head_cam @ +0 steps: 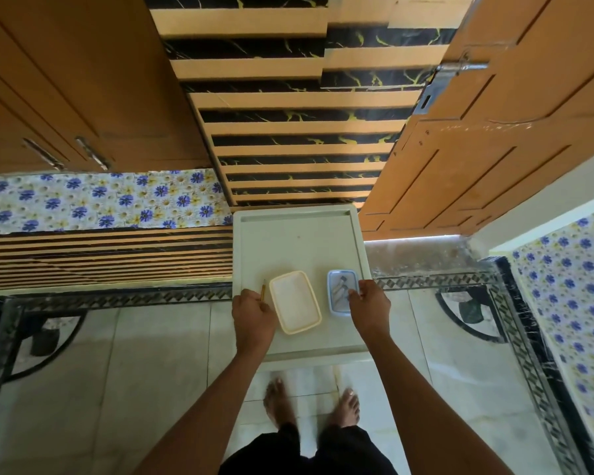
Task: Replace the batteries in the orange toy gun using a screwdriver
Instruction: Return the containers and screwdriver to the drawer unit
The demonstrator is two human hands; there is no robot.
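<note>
I'm looking down on a small white plastic counter (299,241) with a raised rim, standing on a pale tiled floor (151,354) that has a black patterned border. Behind it is a wall (288,108) in tan and black-marble stripes. Wooden cupboard doors (66,80) with metal handles are on the left and a wooden door (494,132) with a metal latch (460,68) is on the right. A blue-flowered covering (100,200) runs along a ledge at left, and the same print shows at far right. On the near half of the counter a cream box (295,302) with a white top lies slightly skewed. Just right of it, apart, sits a small blue box (338,296) with grey-silver bits inside, too small for me to tell what they are. The left hand (252,315) is beside the cream box, fingers curled round the screwdriver (263,291), its thin yellow shaft poking out toward the wall. The right hand (369,305) is at the blue box's right side, fingers pinching its rim and covering that corner. I can't make out the orange toy gun in this view. Both forearms cross the counter's near edge. Bare feet (278,399) and black trousers show below, close to the counter.
</note>
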